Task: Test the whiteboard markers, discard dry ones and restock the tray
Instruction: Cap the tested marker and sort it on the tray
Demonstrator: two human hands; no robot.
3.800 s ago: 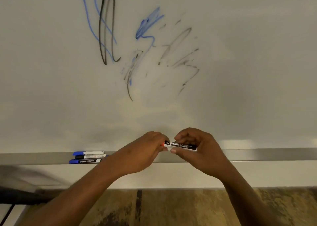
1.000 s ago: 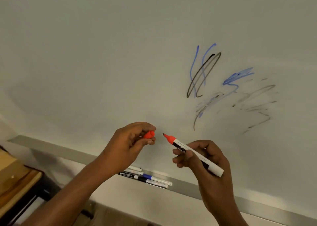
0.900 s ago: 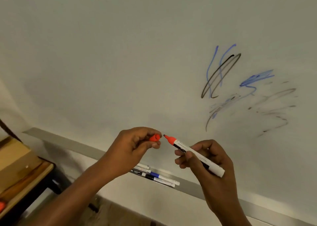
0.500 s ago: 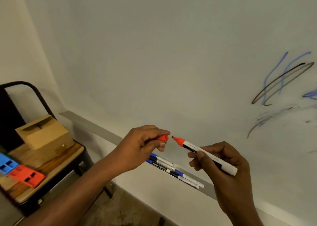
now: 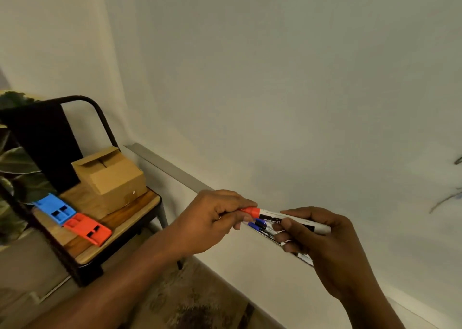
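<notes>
My right hand grips the white barrel of a red whiteboard marker, held level in front of the whiteboard's metal tray. My left hand pinches the red cap, which sits on the marker's tip. Behind my hands a few capped markers, blue and black among them, lie in the tray, partly hidden by my fingers. The whiteboard fills the upper right, with faint scribbles at its right edge.
A chair with a wooden seat stands at the left beside the wall. On it sit a cardboard box, a blue plastic piece and a red plastic piece. Plant leaves show at the far left. Patterned floor lies below.
The red cap, held apart from the bare tip before, now sits on the marker's tip. The view has swung left, bringing the chair and box in and the scribbles to the right edge.
</notes>
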